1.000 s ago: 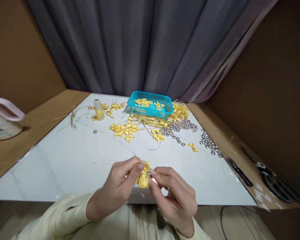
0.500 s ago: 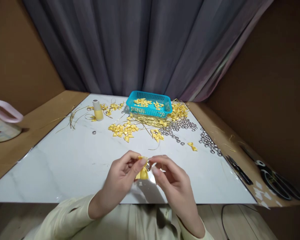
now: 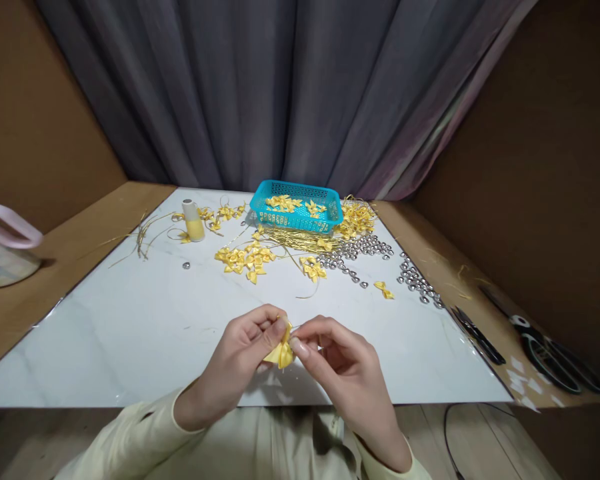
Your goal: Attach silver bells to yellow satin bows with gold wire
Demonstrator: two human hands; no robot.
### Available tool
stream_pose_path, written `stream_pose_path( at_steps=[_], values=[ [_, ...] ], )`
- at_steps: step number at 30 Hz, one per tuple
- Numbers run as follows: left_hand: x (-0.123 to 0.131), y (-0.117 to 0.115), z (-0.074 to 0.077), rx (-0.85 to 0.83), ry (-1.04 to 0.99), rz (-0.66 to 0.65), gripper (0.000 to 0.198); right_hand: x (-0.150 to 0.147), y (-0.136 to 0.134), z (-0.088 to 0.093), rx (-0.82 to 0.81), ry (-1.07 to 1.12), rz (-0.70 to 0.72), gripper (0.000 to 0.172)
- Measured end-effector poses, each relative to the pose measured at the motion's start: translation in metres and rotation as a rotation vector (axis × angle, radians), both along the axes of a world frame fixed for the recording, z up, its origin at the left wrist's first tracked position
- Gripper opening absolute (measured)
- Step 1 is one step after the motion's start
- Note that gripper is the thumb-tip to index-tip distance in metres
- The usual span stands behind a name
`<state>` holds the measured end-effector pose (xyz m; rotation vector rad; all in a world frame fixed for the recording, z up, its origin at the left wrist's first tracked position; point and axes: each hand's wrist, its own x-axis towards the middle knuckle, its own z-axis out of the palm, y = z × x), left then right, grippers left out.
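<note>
My left hand [image 3: 254,341] pinches a yellow ribbon bow [image 3: 282,355] between thumb and fingers, just above the near part of the white table sheet. The bow's folds fan out below my left thumb. My right hand [image 3: 337,357] is closed in a pinch, its thumb and index fingertips meeting at the bow's right edge. A thin strand shows above those fingertips. Whatever lies between them is covered. Several yellow bows [image 3: 247,259] lie beyond my hands, with silver beads [image 3: 363,247] to their right. One single bow [image 3: 384,290] lies nearer, to the right.
A turquoise basket [image 3: 296,222] with yellow pieces stands at the back, gold wires [image 3: 300,240] before it. Left of it is a small bottle [image 3: 194,221]. A pink-handled mug [image 3: 10,257] stands far left. Snips [image 3: 477,337] and big scissors [image 3: 550,360] lie right.
My right fingertips have moved left and slightly down against the bow. The silver bead seen between my hands is now hidden. The bow has tilted and sits slightly lower.
</note>
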<state>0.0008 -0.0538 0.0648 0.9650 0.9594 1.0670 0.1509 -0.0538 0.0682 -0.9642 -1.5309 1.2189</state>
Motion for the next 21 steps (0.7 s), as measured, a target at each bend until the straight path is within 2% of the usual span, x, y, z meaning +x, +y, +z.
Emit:
stream_pose_path(
  at_steps=[4, 7, 9, 11, 12, 14, 17, 21],
  values=[
    [0.0, 0.004, 0.003, -0.03, 0.01, 0.013, 0.041, 0.001, 0.001, -0.002, 0.036, -0.067, 0.003, 0.012],
    [0.0, 0.006, -0.001, 0.009, 0.109, 0.044, 0.035, 0.002, 0.002, -0.004, 0.03, -0.057, -0.023, 0.011],
    [-0.001, 0.004, -0.007, 0.214, 0.239, 0.207, 0.026, 0.001, 0.003, -0.005, 0.034, -0.034, -0.066, 0.01],
    [-0.004, 0.001, -0.013, 0.58, 0.426, 0.418, 0.021, 0.001, 0.002, -0.005, 0.049, -0.018, -0.105, 0.008],
    [-0.006, 0.0, -0.016, 0.786, 0.537, 0.456, 0.021, 0.001, 0.002, -0.004, 0.058, -0.014, -0.119, 0.007],
    [-0.01, -0.004, -0.02, 1.046, 0.739, 0.416, 0.031, 0.001, 0.001, -0.003, 0.074, -0.01, -0.125, 0.007],
    [-0.012, -0.007, -0.019, 1.181, 0.894, 0.358, 0.035, 0.001, 0.0, -0.001, 0.077, -0.01, -0.1, 0.007],
    [-0.013, -0.007, -0.017, 1.204, 0.903, 0.36, 0.032, 0.001, -0.001, 0.0, 0.065, -0.01, -0.071, 0.009]
  ],
)
